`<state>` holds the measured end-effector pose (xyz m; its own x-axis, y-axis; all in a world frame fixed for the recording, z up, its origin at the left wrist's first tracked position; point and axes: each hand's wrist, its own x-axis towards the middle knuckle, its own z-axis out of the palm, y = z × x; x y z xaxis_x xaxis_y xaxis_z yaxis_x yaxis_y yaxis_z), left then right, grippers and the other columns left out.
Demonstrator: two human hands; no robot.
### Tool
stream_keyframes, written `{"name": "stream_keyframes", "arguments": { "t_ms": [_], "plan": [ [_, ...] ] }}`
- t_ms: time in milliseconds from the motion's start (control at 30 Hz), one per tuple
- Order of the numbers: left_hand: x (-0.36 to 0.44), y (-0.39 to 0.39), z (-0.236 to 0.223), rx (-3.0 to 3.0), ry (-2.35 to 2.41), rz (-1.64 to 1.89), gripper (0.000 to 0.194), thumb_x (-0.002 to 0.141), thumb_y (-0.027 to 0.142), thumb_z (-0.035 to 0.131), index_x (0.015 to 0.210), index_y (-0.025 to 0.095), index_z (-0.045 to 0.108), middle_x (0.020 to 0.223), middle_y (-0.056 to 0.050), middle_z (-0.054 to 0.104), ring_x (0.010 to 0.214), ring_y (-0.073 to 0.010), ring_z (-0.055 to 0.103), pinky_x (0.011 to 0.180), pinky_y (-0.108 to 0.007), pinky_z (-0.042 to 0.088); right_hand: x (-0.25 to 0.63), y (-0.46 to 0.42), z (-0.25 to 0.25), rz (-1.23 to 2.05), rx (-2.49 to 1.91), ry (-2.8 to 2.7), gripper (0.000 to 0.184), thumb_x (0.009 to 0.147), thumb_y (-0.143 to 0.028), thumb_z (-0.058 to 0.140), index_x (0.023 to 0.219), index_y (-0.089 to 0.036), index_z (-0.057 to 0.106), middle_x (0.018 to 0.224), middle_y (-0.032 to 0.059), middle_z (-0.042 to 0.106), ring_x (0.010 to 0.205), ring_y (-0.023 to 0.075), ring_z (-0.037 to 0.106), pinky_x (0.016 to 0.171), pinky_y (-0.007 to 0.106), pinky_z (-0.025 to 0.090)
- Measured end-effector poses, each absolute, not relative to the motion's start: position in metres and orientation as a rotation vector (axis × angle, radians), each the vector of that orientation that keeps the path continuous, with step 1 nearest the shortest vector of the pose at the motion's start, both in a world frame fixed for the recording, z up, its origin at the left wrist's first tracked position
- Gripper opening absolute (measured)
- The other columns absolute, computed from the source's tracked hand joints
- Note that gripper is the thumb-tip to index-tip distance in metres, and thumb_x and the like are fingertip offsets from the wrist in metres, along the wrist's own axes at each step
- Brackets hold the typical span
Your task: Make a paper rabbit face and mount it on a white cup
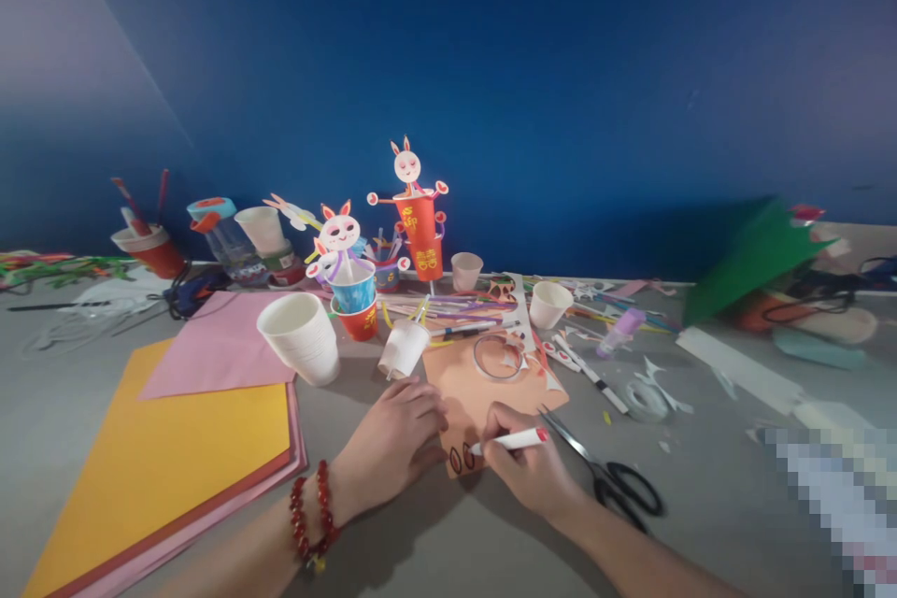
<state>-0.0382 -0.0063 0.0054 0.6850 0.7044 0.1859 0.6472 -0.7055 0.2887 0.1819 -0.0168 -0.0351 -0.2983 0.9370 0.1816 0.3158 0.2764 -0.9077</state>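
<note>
My right hand (529, 467) is closed around a white marker with a red end (519, 439). Its tip is at one of two small dark-outlined ovals with red inside, drawn near the lower corner of an orange sheet of paper (466, 397). At the left edge of that sheet lies my left hand (399, 434), palm down with fingers loosely extended, a red bead bracelet on the wrist. A clear tape ring (499, 358) and white paper scraps rest on the upper part of the sheet. Black-handled scissors (595, 467) lie partly open just right of my right hand.
Stacked white paper cups (298, 336) and coloured paper sheets (203, 420) are on the left. Rabbit-faced cup figures (420, 234) stand behind. A tipped white cup (405, 348), a purple glue stick (620, 333), a tape roll (645, 400) and a black-and-white marker (592, 374) surround the sheet.
</note>
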Motion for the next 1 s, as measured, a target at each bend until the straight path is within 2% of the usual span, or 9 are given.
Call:
{"name": "stream_keyframes", "arguments": {
  "t_ms": [367,1000],
  "plan": [
    [-0.0382,-0.0066,0.0045,2.695,1.095,0.440,0.012,0.089,0.025,0.067,0.100,0.021,0.065,0.115,-0.005,0.070,0.117,-0.0255,0.057,0.106,-0.043,0.035,0.1816,-0.0165,-0.0370,0.995,-1.142,-1.767,0.016,0.074,-0.016,0.048,0.061,-0.023,0.042,0.053,-0.0068,0.045,0.050,0.0116,0.040,0.050,0.023,0.028],
    [-0.0381,-0.0061,0.0052,2.689,1.092,0.428,0.012,0.089,0.025,0.066,0.099,0.020,0.065,0.113,-0.005,0.069,0.116,-0.0252,0.057,0.105,-0.043,0.037,0.1816,-0.0144,-0.0366,0.980,-1.147,-1.814,0.013,0.074,-0.018,0.047,0.062,-0.023,0.044,0.055,-0.0065,0.047,0.051,0.0117,0.041,0.051,0.023,0.028]
  ]
}}
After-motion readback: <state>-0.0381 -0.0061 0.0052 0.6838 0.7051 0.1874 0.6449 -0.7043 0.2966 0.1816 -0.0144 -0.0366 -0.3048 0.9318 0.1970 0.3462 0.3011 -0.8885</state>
